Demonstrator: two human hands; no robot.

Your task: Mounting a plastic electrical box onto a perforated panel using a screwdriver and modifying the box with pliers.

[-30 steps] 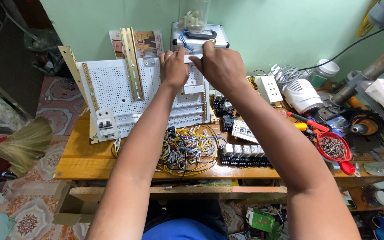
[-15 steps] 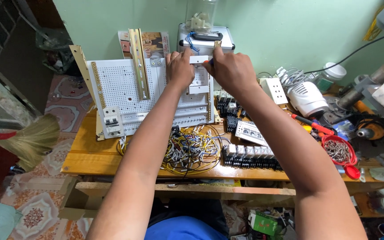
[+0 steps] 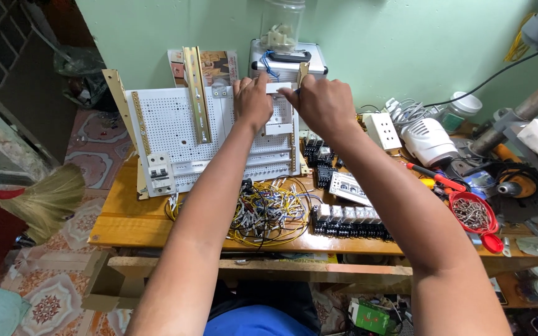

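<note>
A white perforated mounting panel (image 3: 175, 130) leans upright at the back of the wooden table (image 3: 126, 218). Brass-coloured metal rails (image 3: 197, 93) and a white circuit breaker (image 3: 159, 174) are fixed to it. My left hand (image 3: 253, 99) and my right hand (image 3: 322, 102) meet at the panel's upper right part. Both pinch a small white plastic piece (image 3: 279, 88) held against the panel. A second white piece (image 3: 279, 127) sits on the panel just below my hands.
A tangle of yellow and white wires (image 3: 266, 211) lies in front of the panel. Black relay blocks (image 3: 347, 221) sit to the right, then a red bowl of screws (image 3: 473, 213), red-handled pliers (image 3: 434, 177) and a white socket (image 3: 384, 130). A silver case (image 3: 287, 59) stands behind; a broom (image 3: 42, 199) at left.
Both hands have stayed together at the panel's upper right, shifting slightly while handling the white piece. The camera view has moved a little.
</note>
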